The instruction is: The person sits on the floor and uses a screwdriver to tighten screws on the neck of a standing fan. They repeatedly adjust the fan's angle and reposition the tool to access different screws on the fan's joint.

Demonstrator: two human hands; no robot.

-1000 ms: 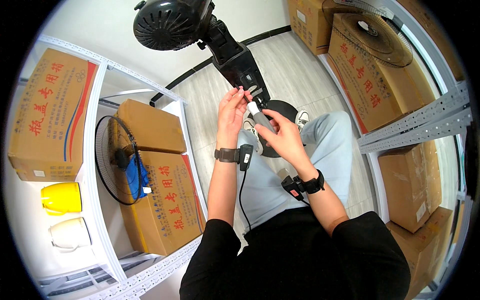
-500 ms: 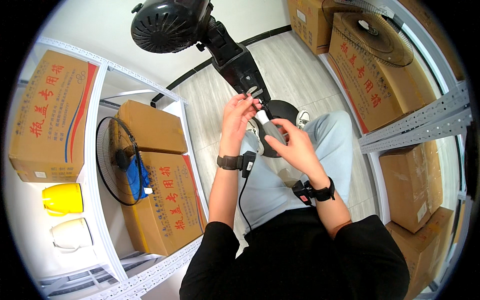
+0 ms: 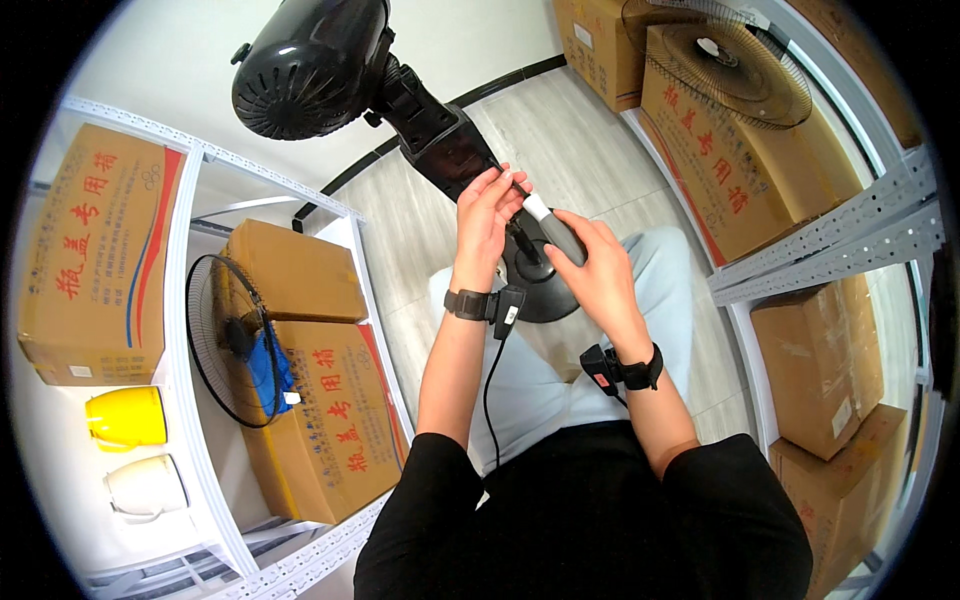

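Compared with the frame half a second earlier, the view has swung slightly, so that the fan motor housing (image 3: 310, 68) is seen further right and lower, and both hands are set a little higher against the black fan column (image 3: 445, 150). The grey-handled screwdriver (image 3: 556, 232) has stayed in the right hand (image 3: 600, 275), whose fingers are closed around its handle; its light tip end is held up against the column. The left hand (image 3: 487, 212) is curled at the column's edge, with the fingertips pinched just beside the tool's tip; what is pinched cannot be told. The round black fan base (image 3: 545, 292) is seen below the hands, above the lap.

On the left shelving, a large brown carton (image 3: 95, 250) with red characters and a red-and-blue stripe is stood upright. Two more brown cartons (image 3: 330, 420) are stacked beside a wire fan guard (image 3: 232, 352). A yellow mug (image 3: 125, 418) and a cream mug (image 3: 145, 487) are placed beneath. On the right, red-printed cartons (image 3: 725, 170) are topped by another guard (image 3: 715, 45).
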